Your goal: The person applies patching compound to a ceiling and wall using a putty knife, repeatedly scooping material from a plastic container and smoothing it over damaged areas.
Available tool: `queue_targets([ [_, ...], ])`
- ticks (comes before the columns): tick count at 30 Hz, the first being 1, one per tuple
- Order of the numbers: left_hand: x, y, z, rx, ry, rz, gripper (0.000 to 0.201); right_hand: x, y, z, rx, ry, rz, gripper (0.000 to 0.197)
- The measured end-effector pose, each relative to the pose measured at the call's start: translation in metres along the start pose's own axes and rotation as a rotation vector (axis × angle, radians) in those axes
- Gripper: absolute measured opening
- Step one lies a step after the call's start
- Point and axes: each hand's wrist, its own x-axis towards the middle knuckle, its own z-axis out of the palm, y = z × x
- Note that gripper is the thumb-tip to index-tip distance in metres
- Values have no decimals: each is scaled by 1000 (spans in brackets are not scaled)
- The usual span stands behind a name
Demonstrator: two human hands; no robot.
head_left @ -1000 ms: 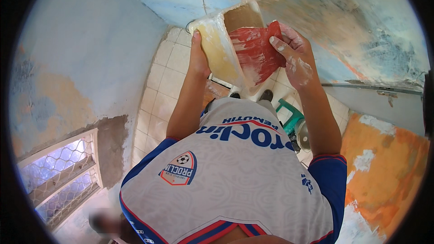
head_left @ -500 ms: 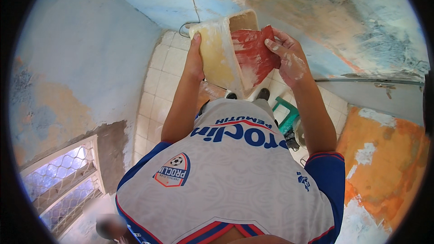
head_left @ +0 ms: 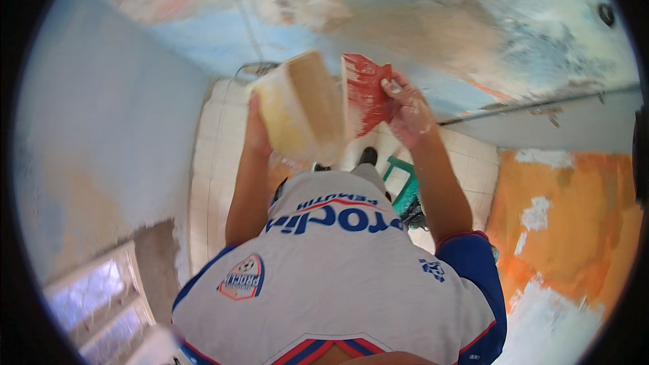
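Note:
My left hand (head_left: pixel 257 127) grips the left side of a cream-yellow rectangular container (head_left: pixel 284 122), tilted with its mouth toward the right. A pale coating smears its walls; how much lies inside is too blurred to tell. Just right of the mouth, my right hand (head_left: pixel 408 111) pinches a flat red scraper (head_left: pixel 365 91) by its right end, thumb on the upper face. Whitish paste streaks the scraper, and a pale line runs along its left edge. White smears also mark the right thumb and fingers.
A patchy blue, orange and white wall (head_left: pixel 405 34) rises ahead, and a bluish wall (head_left: pixel 115 115) stands at left. Below are cream floor tiles (head_left: pixel 216 135) with a green plastic stool (head_left: pixel 405 189). A window with a grille (head_left: pixel 101 304) is at lower left, an orange wall (head_left: pixel 568 209) at right.
The red scraper has come out of the container's mouth and now sits apart from it. The container has turned and shifted slightly left. My view has shifted too.

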Motion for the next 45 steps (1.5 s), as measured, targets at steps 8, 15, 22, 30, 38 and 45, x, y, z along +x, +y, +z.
queue_targets([
  [8,-24,9,-8,-1,100,-8,71,-26,-17,-33,305,57,-195,35],
  [15,-17,-15,-7,30,44,-12,71,-32,-19,-91,316,155,-276,29],
  [22,14,-26,9,41,61,-8,73,-12,-25,-138,341,315,-335,48],
  [30,57,-20,35,53,39,-24,75,8,-48,-191,219,643,-234,23],
  [38,81,-35,51,116,1,-21,76,44,-83,-211,-72,761,-361,25],
  [45,102,-29,49,139,94,-95,75,92,-93,-210,-52,842,-347,31],
])
